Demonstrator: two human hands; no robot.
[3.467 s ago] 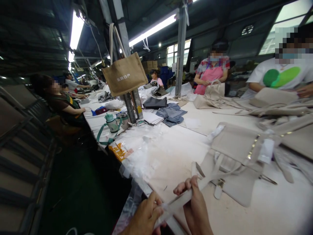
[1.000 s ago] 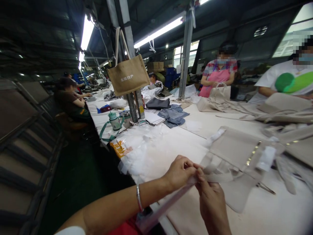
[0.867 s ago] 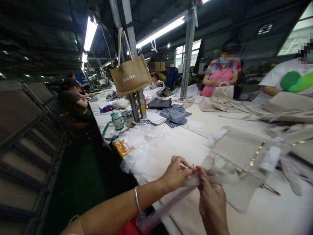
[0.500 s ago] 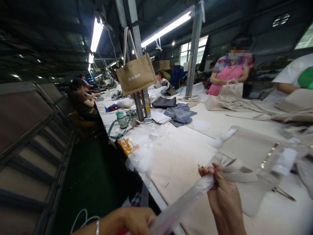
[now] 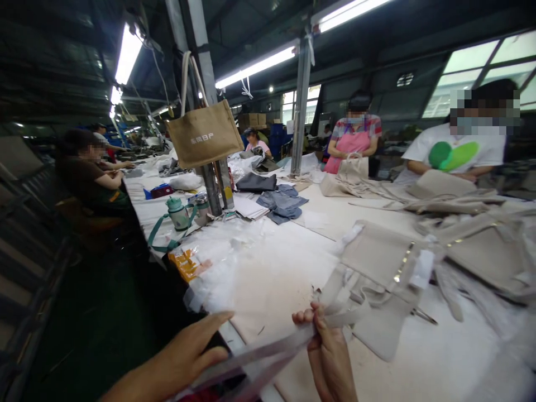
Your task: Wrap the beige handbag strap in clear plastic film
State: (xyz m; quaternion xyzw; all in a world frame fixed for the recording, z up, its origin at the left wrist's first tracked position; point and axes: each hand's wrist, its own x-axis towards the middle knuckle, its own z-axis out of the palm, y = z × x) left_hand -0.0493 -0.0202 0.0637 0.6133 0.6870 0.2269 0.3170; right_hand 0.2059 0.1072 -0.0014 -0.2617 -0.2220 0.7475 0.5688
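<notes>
Over a cluttered white worktable (image 5: 272,262), we pinch a pale strip (image 5: 272,350) between the thumb and fingers of our right hand (image 5: 325,347), above the table's near edge. Our left hand (image 5: 180,357) reaches in just beside the strip, fingers stretched out and thumb held wide; whether it touches, we cannot tell. From our right hand the strip trails down toward our left, blurred at its lower end. Just beyond lies a beige bag (image 5: 371,254), flat on the table, a row of gold studs (image 5: 404,262) along one side. Across from us, a co-worker in a pink apron (image 5: 350,146) stands at more beige pieces, and a tan tote (image 5: 205,137) hangs from a post (image 5: 211,192).
</notes>
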